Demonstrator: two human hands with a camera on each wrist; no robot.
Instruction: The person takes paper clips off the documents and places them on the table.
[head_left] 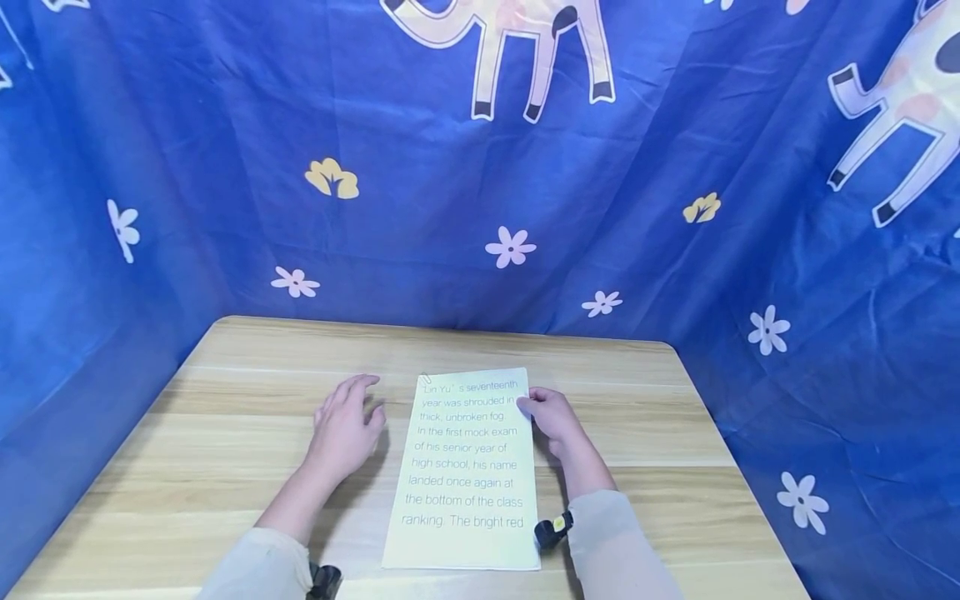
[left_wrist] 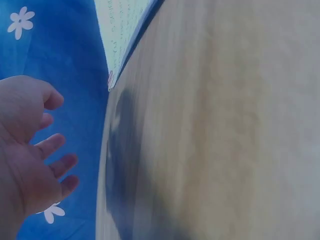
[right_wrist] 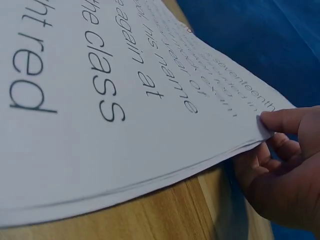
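A stack of printed paper sheets [head_left: 465,542] lies on the table in the head view, its large text facing up. A small paper clip [head_left: 425,378] sits at its top left corner. At the right edge, near the top, my right hand [head_left: 557,421] pinches the sheets, thumb on the printed face and the other fingers beneath; the right wrist view shows this grip on the paper [right_wrist: 150,150]. My left hand [head_left: 347,429] hovers left of the stack, fingers loosely bent and holding nothing. In the left wrist view the left hand [left_wrist: 30,145] is apart from the paper.
The wood-grain table [head_left: 247,400] has rounded back corners. A blue curtain [head_left: 420,208] printed with flowers and animals surrounds its back and sides. Black bands with small devices [head_left: 553,530] are worn at both wrists, the right one beside the paper's lower right edge.
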